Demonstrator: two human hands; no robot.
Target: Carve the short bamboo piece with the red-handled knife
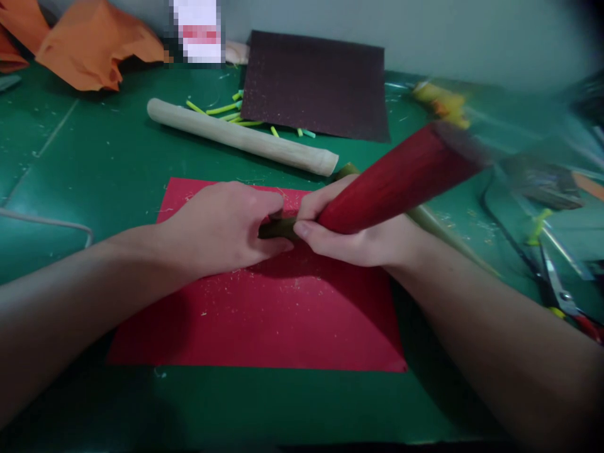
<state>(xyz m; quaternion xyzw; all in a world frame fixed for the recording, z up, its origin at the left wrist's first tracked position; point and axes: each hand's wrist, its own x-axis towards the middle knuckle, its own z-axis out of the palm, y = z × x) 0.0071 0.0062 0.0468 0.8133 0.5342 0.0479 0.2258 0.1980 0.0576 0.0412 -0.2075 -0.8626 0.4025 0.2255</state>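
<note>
My left hand (226, 229) is closed around the near end of a thin olive-green stick (278, 228), over a red paper sheet (264, 321) lying flat on the green table. My right hand (344, 233) is wrapped round a rolled red paper cone (401, 179) that widens toward the upper right and is wound on the same stick. The two hands touch at their fingertips. More of the green stick shows past my right wrist (434, 220). Fine dust and scraps speckle the red sheet.
A pale wooden rolling pin (240, 135) lies behind the red sheet, with cut yellow-green straw bits (226, 110) beside it. A dark maroon sheet (316, 82) lies farther back, crumpled orange paper (89, 44) at the back left. Scissors (566, 296) and blurred tools lie on the right; a cord (47, 221) on the left.
</note>
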